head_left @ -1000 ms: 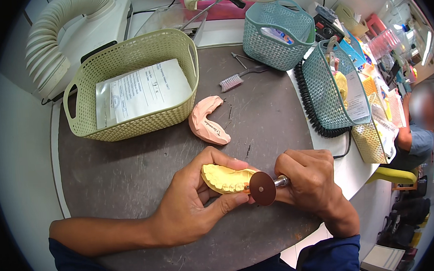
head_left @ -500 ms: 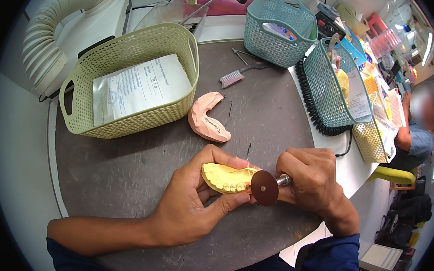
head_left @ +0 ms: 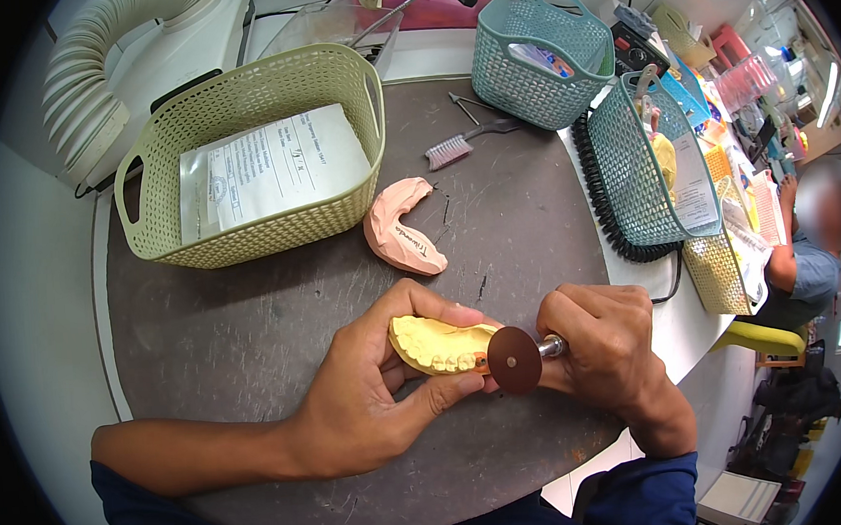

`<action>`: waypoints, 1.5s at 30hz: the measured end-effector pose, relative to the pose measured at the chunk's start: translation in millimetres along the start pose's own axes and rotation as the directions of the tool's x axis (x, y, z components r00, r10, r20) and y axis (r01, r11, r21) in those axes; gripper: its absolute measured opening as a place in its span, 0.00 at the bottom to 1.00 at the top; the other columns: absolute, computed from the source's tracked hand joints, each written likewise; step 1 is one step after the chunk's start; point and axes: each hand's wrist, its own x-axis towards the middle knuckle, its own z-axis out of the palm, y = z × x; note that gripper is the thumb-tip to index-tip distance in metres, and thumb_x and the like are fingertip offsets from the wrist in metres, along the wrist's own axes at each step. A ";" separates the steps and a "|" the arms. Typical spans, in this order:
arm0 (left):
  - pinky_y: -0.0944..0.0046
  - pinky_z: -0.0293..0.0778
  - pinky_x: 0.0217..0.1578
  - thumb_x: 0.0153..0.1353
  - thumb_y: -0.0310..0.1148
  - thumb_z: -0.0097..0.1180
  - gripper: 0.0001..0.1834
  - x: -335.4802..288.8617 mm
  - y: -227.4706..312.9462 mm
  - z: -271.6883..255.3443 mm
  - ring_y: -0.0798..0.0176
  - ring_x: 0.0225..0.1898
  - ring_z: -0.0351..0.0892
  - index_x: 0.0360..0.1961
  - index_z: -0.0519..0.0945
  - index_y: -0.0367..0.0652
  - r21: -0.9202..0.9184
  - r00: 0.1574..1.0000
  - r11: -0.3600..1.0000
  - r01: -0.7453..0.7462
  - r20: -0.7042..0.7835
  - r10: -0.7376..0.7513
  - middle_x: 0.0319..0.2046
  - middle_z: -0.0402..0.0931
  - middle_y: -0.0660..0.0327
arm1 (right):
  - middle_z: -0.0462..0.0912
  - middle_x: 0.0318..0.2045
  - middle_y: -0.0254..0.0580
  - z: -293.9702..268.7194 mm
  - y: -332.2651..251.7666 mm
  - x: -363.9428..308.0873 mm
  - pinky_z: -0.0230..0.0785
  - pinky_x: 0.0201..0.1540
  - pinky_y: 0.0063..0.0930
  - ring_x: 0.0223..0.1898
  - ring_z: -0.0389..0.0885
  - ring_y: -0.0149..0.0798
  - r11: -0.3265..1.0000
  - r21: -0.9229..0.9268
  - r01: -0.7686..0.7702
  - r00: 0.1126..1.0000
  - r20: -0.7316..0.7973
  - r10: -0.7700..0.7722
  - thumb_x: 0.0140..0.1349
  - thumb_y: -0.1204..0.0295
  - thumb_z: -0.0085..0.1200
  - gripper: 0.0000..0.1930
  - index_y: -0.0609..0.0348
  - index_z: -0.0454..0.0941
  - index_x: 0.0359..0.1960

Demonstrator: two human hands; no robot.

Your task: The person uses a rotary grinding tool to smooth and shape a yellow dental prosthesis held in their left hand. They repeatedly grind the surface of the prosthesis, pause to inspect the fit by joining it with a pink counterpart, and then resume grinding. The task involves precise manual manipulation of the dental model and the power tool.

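Note:
My left hand [head_left: 379, 376] is closed around a yellow plaster dental model [head_left: 435, 343], its row of teeth turned toward me. Thumb and fingers pinch it from the near and far sides. A small orange-red patch [head_left: 482, 364] shows at the model's right end. In my right hand [head_left: 604, 347] is a rotary handpiece [head_left: 552, 346] with a metal tip and a brown cutting disc [head_left: 514, 361]. The disc stands right beside the model's right end and hides part of it; whether they touch I cannot tell. Beyond my hands lies a pink dental model [head_left: 400, 235] with handwriting on it.
A green basket [head_left: 255, 229] holding papers stands at the far left. At the back lie a brush [head_left: 450, 152] and a thin metal tool [head_left: 464, 109]. Blue baskets [head_left: 535, 82] and a coiled black cord [head_left: 610, 212] line the right. Another person [head_left: 814, 248] sits far right.
The disc has shifted very slightly up and to the right, showing more of the orange-red patch. A thin bright streak above the model's right end is gone. My left hand holds its place.

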 end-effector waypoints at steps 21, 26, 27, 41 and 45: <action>0.57 0.74 0.61 0.65 0.19 0.56 0.19 -0.5 -2.7 -0.5 0.56 0.61 0.73 0.53 0.62 0.36 0.021 0.999 0.999 -0.032 0.001 0.032 0.56 0.72 0.40 | 0.67 0.13 0.31 0.3 -0.4 -0.2 0.62 0.15 0.28 0.13 0.73 0.33 1.000 -0.023 0.016 1.000 0.012 -0.016 0.43 0.47 0.72 0.28 0.52 0.65 0.18; 0.57 0.74 0.61 0.65 0.19 0.56 0.19 -0.3 -1.6 0.0 0.56 0.60 0.74 0.53 0.62 0.36 0.022 1.000 1.000 -0.021 0.000 0.021 0.56 0.72 0.40 | 0.66 0.13 0.31 0.2 -0.4 0.0 0.62 0.15 0.27 0.13 0.72 0.34 1.000 -0.020 0.015 1.000 -0.003 -0.015 0.42 0.47 0.72 0.29 0.52 0.64 0.17; 0.57 0.75 0.61 0.65 0.18 0.56 0.19 -0.2 -1.0 0.0 0.56 0.60 0.74 0.53 0.62 0.36 0.023 1.000 1.000 -0.019 0.001 0.019 0.56 0.72 0.40 | 0.66 0.13 0.31 0.1 0.1 -0.5 0.62 0.15 0.27 0.13 0.72 0.34 1.000 -0.020 0.014 1.000 0.001 -0.014 0.42 0.47 0.72 0.29 0.52 0.64 0.17; 0.56 0.74 0.61 0.65 0.19 0.56 0.19 -0.2 -2.3 -0.2 0.55 0.61 0.73 0.53 0.63 0.36 0.037 0.999 0.999 -0.032 -0.005 0.032 0.56 0.72 0.40 | 0.66 0.13 0.31 1.0 0.7 -0.6 0.61 0.15 0.27 0.13 0.72 0.33 0.999 -0.016 0.027 1.000 0.007 -0.027 0.43 0.47 0.71 0.28 0.52 0.64 0.18; 0.56 0.74 0.61 0.65 0.19 0.55 0.19 -1.2 -1.6 -0.3 0.56 0.61 0.73 0.53 0.63 0.36 0.044 0.999 0.998 -0.037 -0.006 0.038 0.56 0.72 0.40 | 0.66 0.13 0.30 1.1 0.6 0.0 0.61 0.15 0.27 0.13 0.72 0.33 0.999 -0.015 0.029 1.000 0.005 -0.029 0.43 0.47 0.71 0.28 0.52 0.65 0.18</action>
